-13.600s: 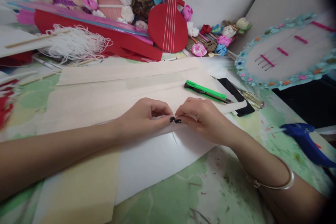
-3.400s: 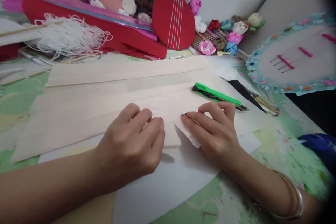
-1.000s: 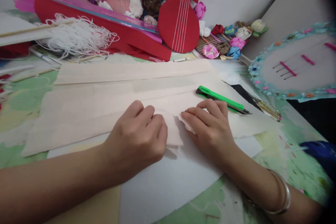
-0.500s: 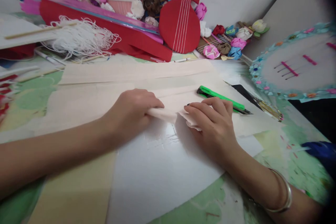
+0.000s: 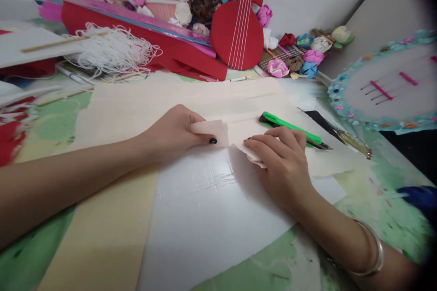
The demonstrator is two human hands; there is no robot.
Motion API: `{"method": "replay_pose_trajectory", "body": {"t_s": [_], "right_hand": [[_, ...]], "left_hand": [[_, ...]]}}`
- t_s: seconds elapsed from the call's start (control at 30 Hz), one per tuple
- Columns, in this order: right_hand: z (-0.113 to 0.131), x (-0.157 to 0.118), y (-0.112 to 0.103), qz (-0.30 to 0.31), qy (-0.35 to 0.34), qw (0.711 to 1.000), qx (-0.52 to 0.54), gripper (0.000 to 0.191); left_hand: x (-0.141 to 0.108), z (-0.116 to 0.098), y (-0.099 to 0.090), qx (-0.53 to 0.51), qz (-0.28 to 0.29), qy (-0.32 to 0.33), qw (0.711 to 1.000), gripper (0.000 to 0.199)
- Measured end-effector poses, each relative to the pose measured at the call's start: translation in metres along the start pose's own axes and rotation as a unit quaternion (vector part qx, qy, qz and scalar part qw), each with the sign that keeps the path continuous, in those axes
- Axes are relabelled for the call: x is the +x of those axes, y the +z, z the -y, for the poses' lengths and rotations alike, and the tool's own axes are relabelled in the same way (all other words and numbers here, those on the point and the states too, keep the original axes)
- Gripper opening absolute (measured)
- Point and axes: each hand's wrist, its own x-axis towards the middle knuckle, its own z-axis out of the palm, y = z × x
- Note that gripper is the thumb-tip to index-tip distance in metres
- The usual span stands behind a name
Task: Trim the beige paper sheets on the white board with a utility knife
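A large sheet of cream paper (image 5: 143, 100), thin and softly creased, lies across the table in front of me. My left hand (image 5: 179, 129) pinches a folded flap of its near edge, thumb with dark nail on top. To the right, my right hand (image 5: 282, 154) curls its fingers over a crumpled bit of the same edge; its fingertips are partly hidden. Just beyond the right hand lies a green utility knife (image 5: 293, 128) on the paper, blade end pointing right. Under both hands is a glossy white sheet (image 5: 211, 218).
A yellowish sheet (image 5: 102, 232) lies at the left front. Scissors (image 5: 355, 141) rest at the right. Behind are tangled white string (image 5: 112, 50), a red paper lute (image 5: 237, 34) and paper flowers (image 5: 278, 67). A round flower-edged piece (image 5: 385, 86) leans at the right.
My left hand has turned, so its thumb now lies over the folded flap, which shows more plainly. The right hand keeps its hold. The whole view has shifted slightly.
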Motion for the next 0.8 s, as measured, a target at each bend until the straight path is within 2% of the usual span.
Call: {"method": "replay_pose_trajectory", "body": {"t_s": [0.3,0.63,0.8], "right_hand": [[-0.001,-0.001,0.001,0.002,-0.009,1.0,0.002,0.021],[-0.001,0.0,0.0,0.006,-0.008,1.0,0.002,0.022],[-0.001,-0.001,0.0,0.005,-0.004,1.0,0.004,0.025]], "left_hand": [[0.002,-0.005,0.003,0.006,0.006,0.0,1.0,0.02],[0.003,-0.011,-0.001,-0.007,0.037,-0.03,0.999,0.026],[0.001,-0.009,-0.001,-0.021,0.032,-0.035,0.999,0.027]]}}
